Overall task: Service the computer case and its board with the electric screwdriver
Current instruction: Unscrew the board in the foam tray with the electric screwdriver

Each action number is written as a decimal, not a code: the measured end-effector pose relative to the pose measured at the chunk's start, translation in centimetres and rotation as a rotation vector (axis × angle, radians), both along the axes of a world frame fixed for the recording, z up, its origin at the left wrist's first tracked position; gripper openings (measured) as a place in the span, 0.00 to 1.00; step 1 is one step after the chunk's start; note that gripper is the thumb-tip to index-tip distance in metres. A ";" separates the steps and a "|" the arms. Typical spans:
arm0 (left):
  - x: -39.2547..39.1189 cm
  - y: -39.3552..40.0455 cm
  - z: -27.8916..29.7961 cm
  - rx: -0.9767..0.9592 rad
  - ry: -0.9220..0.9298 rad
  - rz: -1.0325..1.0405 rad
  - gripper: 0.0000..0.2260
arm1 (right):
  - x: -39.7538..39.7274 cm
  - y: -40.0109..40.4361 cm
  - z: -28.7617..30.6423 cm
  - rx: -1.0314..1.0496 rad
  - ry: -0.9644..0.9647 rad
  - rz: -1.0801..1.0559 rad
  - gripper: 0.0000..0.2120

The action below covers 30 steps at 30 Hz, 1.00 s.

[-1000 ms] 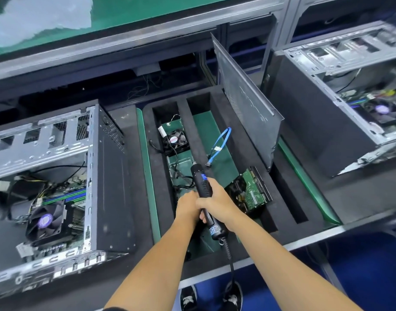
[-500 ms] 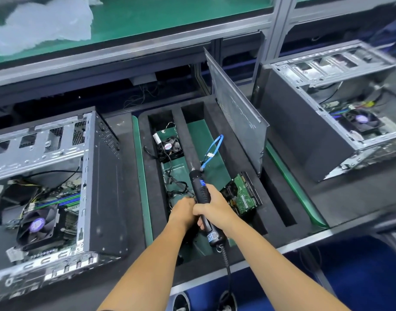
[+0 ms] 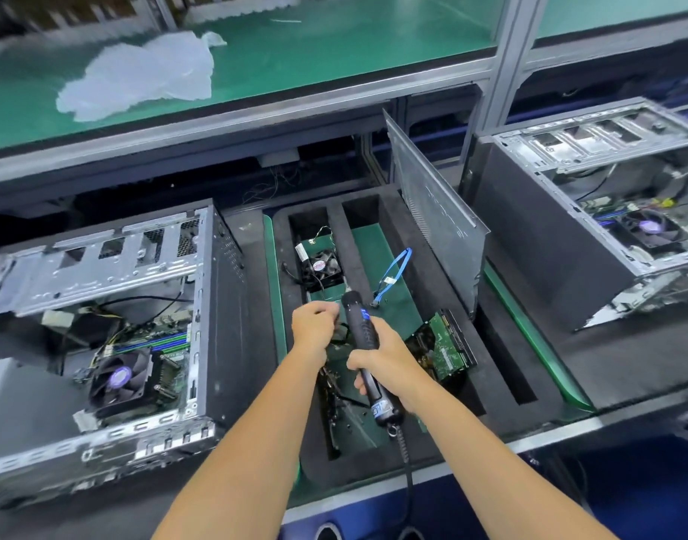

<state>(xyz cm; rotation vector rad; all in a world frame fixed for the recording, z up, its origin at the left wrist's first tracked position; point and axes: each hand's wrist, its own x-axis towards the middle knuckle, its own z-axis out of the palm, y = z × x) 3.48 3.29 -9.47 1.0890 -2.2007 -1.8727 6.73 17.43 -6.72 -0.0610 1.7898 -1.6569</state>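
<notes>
Right, I have the screwdriver (image 3: 363, 337) in my right hand (image 3: 389, 360), fingers wrapped round the middle of its barrel, the far end pointing away from me and its cord (image 3: 406, 457) trailing off the near edge of the bench. My left hand (image 3: 313, 329) is just beside it, fingers curled in a pinch; it looks to be holding something small, perhaps a screw or a bit, but I cannot tell what. Both hands hover over the foam tray (image 3: 455, 368) in the middle of the bench, above the near end of its left slot, where loose cables and small parts lie.

My read is that I'm picking up or fitting a small piece before going to work. To do it well I'd keep the barrel steady, bring the piece squarely to the tip, and keep off the trigger until it's seated. The cord should stay slack so it doesn't drag over the tray.

The case (image 3: 147, 317) lies open at the left end of the bench, well apart from my left hand, with its board (image 3: 167, 344) and fan (image 3: 120, 378) showing. A second case (image 3: 591, 212) sits at the right end. A drive (image 3: 447, 348) leans in the tray just right of my right hand, and a panel (image 3: 432, 212) stands in the tray's right slot
</notes>
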 end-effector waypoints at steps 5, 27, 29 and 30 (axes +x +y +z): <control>-0.8 -1.4 5.1 0.400 0.162 0.210 0.14 | 1.2 -1.3 2.4 -0.042 0.068 0.065 0.27; 6.8 -9.1 16.4 0.612 0.411 0.051 0.13 | 8.1 -7.4 12.6 -0.027 0.248 0.197 0.42; 8.8 -11.0 16.9 0.648 0.453 0.077 0.09 | 10.1 -9.2 13.0 -0.017 0.284 0.206 0.42; 9.8 -12.1 17.1 0.659 0.472 0.089 0.07 | 11.2 -10.3 13.2 -0.015 0.305 0.204 0.42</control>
